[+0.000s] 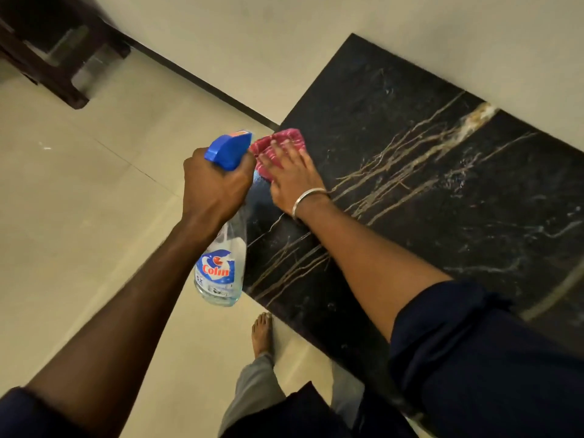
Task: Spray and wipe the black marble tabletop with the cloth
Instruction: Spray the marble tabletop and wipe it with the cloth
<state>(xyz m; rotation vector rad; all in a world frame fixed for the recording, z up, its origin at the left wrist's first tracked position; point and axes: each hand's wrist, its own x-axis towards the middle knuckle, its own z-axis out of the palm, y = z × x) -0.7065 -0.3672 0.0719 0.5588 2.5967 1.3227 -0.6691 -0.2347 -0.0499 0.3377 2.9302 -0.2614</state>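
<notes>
Right hand (292, 178) flat on pink cloth (278, 150), fingers spread, pressing it on near corner of black tabletop (442, 191). Left hand (215, 188) wrapped tight round spray bottle (221, 263), just beside. Unwiped top stretches off to right.

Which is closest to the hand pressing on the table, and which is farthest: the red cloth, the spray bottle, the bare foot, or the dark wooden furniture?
From the right hand:
1. Red cloth, under its fingers.
2. Spray bottle, just left, held in the left hand.
3. Bare foot, on the floor below.
4. Dark wooden furniture, far upper left.
</notes>
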